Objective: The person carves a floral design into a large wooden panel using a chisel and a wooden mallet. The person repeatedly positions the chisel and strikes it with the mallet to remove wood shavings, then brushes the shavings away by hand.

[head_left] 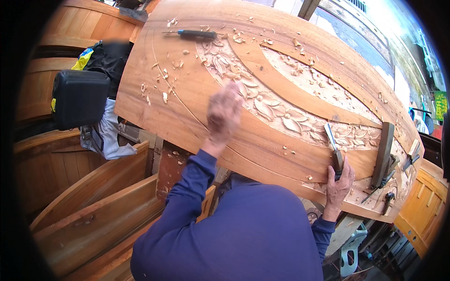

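A wide wooden panel (178,110) lies before me, with a curving band of leaf and flower carving (281,114) cut into it. My left hand (224,114) is over the panel beside the left part of this band. Motion smears its fingers, so whether it holds anything cannot be told. At the panel's near right, my right hand (340,185) has thumb and fingers around the dark handle of a chisel (331,136). The chisel's bright blade points away from me, toward the carving. A dark wooden bar (384,152) lies just to the right.
A tool with a blue-and-black handle (196,34) lies at the far left of the panel. Wood shavings (297,69) are scattered about. More hand tools (388,202) rest at the right end. A black case (80,99) stands left, above curved wooden boards (93,182).
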Demonstrator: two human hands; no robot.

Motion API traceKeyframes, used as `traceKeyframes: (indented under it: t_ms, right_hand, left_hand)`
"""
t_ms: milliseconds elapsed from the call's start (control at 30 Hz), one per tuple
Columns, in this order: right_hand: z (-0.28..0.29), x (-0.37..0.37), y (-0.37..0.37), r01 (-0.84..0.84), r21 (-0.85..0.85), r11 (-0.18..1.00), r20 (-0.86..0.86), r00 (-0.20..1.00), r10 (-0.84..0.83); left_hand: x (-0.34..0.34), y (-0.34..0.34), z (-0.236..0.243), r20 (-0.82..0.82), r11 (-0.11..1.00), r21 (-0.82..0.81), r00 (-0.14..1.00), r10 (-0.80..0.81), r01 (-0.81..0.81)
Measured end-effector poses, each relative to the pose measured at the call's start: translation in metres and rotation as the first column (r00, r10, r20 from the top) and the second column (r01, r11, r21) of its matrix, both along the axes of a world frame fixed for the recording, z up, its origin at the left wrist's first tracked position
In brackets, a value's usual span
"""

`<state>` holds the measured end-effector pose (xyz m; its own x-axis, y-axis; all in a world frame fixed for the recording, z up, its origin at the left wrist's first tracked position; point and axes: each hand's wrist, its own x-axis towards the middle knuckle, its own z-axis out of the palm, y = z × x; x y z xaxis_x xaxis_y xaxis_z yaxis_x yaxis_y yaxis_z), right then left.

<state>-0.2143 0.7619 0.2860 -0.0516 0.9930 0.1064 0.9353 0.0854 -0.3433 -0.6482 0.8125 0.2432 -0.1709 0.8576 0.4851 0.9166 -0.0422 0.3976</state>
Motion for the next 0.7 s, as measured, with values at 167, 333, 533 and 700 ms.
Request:
traceKeyframes:
  t_ms: [167, 333, 533, 700]
  right_hand:
    - [-0.005, 0.004, 0.000, 0.002, 0.012, 1.000, 0.015, 1.000, -0.002]
    - [-0.004, 0.001, 0.000, 0.000, 0.018, 1.000, 0.017, 1.000, 0.000]
    - [-0.003, 0.000, 0.001, -0.004, 0.012, 1.000, 0.024, 1.000, 0.003]
    - [-0.004, 0.002, 0.002, -0.020, 0.014, 1.000, 0.010, 1.000, 0.020]
  left_hand:
    - [-0.045, 0.038, 0.005, -0.012, 0.990, -0.063, 0.992, 0.129, -0.130]
    - [-0.055, 0.050, -0.001, 0.013, 0.993, -0.078, 0.996, 0.092, -0.091]
    - [-0.049, 0.056, -0.005, 0.093, 0.991, 0.049, 0.988, 0.121, -0.126]
    - [-0.044, 0.043, -0.004, -0.048, 0.990, 0.104, 0.994, -0.095, 0.099]
